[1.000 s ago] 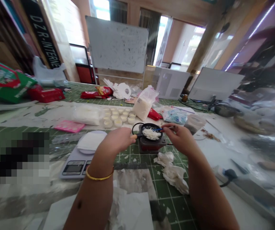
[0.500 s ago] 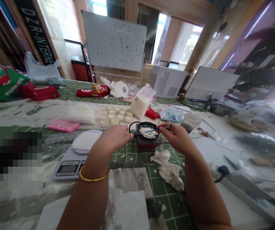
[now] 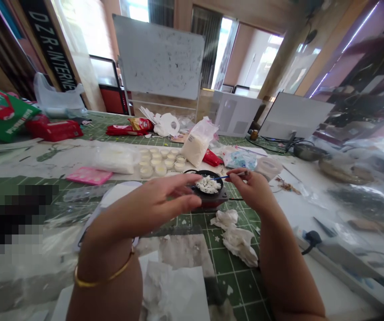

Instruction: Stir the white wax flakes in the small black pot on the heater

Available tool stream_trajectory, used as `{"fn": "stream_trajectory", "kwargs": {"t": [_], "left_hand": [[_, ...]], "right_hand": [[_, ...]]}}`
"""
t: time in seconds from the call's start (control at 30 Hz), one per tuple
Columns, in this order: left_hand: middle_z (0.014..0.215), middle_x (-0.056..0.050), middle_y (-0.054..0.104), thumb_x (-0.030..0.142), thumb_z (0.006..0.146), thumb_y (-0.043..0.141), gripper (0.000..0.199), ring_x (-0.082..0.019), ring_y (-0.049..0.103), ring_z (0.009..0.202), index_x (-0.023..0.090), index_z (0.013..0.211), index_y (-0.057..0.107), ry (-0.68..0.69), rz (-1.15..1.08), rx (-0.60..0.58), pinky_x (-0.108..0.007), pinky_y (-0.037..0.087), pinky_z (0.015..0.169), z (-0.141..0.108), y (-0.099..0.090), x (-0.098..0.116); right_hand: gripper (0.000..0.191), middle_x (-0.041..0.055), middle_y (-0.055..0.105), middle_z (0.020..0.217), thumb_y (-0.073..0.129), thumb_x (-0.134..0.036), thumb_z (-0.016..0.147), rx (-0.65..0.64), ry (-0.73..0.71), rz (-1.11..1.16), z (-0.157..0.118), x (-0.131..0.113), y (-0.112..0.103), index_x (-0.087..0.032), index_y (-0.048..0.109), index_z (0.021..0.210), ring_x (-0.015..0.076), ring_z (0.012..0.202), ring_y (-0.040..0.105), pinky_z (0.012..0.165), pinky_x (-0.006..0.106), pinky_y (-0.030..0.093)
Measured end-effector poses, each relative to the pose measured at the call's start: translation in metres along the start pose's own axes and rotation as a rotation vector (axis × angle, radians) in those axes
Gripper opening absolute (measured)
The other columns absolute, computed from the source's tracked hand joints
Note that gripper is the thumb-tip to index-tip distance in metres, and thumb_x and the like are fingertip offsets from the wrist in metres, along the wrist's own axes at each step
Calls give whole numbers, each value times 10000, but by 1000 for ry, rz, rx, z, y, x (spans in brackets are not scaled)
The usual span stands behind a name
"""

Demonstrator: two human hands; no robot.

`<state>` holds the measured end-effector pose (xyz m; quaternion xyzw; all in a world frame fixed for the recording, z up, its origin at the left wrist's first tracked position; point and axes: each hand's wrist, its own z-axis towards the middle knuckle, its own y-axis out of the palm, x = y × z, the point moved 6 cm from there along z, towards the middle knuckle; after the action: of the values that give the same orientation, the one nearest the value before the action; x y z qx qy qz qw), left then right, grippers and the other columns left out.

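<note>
A small black pan point(image 3: 222, 187) holding a heap of white granules point(image 3: 208, 184) sits on a little dark-topped, red-sided hot plate point(image 3: 212, 204). My left hand point(image 3: 170, 196) hovers just left of the pan, fingers stretched and thumb apart, holding nothing; it hides the pan's handle. In my right hand point(image 3: 250, 185), pinched between thumb and fingers, is a thin blue stick point(image 3: 221, 178) whose far end reaches over the granules. Crumpled white tissue point(image 3: 240, 243) lies on the green mat in front of the hot plate.
Behind the pan stand several small filled cups point(image 3: 160, 169) and a bag of white granules point(image 3: 196, 145). A kitchen scale point(image 3: 120, 192), partly hidden by my left arm, and a pink mould point(image 3: 89, 175) lie left. A power strip point(image 3: 339, 267) with cables runs along the right.
My left hand has let go of the pan's handle and opened, its fingers now stretched beside the pan. My right hand has shifted slightly right, still holding the blue stick.
</note>
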<state>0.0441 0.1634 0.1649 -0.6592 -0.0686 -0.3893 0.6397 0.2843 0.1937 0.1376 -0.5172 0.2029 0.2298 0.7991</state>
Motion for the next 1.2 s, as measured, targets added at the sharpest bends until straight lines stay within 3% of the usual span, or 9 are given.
{"fn": "stream_trajectory", "kwargs": {"t": [0.1,0.13,0.33,0.47,0.6,0.77,0.97,1.1,1.2], "left_hand": [[1001,-123,635,612,744,411,560,-291,565,928,164,1024,596,-257,283,-2,-354,423,735,22,8,-28],[1005,-119,631,612,747,399,552,-283,565,919,167,1010,593,-270,312,-33,-339,418,716,28,11,-34],[770,-76,632,628,744,368,511,-207,561,683,168,772,589,-216,330,-179,-272,344,543,40,23,-48],[758,-56,621,494,746,453,344,-184,547,672,175,734,581,-158,368,-208,-260,314,535,44,31,-47],[741,-47,618,412,750,467,265,-170,545,656,176,710,582,-173,383,-220,-257,298,527,46,33,-48],[695,-38,613,345,752,456,220,-159,541,625,178,683,581,-177,381,-224,-254,282,502,45,33,-49],[701,-33,618,367,712,509,203,-161,550,630,185,699,598,-192,372,-234,-251,291,503,47,36,-52],[713,-31,621,402,697,528,233,-156,548,621,185,726,606,-189,343,-243,-249,295,499,48,37,-52],[710,-31,617,420,695,528,248,-159,545,618,184,721,601,-182,351,-241,-251,290,489,50,38,-52]], "right_hand": [[262,33,680,692,466,-359,790,65,24,-129,-1,2,-8,-195,656,866,177,623,598,607,281,402],[258,31,674,673,463,-357,790,46,26,-165,-1,2,-8,-198,660,841,181,621,594,601,283,395],[246,7,694,786,458,-367,800,-87,-6,-58,-3,-4,3,-233,643,893,176,712,606,640,280,412],[228,8,697,798,473,-361,800,-72,-9,32,-6,-5,-1,-218,640,859,168,756,615,688,278,426],[223,7,696,775,481,-357,795,-176,-6,26,-6,-4,3,-213,643,848,163,704,609,644,275,427],[236,27,698,814,479,-350,800,-85,-3,36,-4,-3,-1,-198,639,885,176,765,616,696,292,430],[240,23,694,800,474,-368,805,-233,-23,82,-6,-8,10,-206,634,879,175,746,613,686,295,431],[241,37,695,802,483,-358,796,-115,6,59,-3,-4,2,-190,634,880,185,761,616,694,302,427],[227,32,696,782,488,-363,796,-129,11,79,-3,-2,-1,-189,634,816,178,734,619,669,290,427]]}}
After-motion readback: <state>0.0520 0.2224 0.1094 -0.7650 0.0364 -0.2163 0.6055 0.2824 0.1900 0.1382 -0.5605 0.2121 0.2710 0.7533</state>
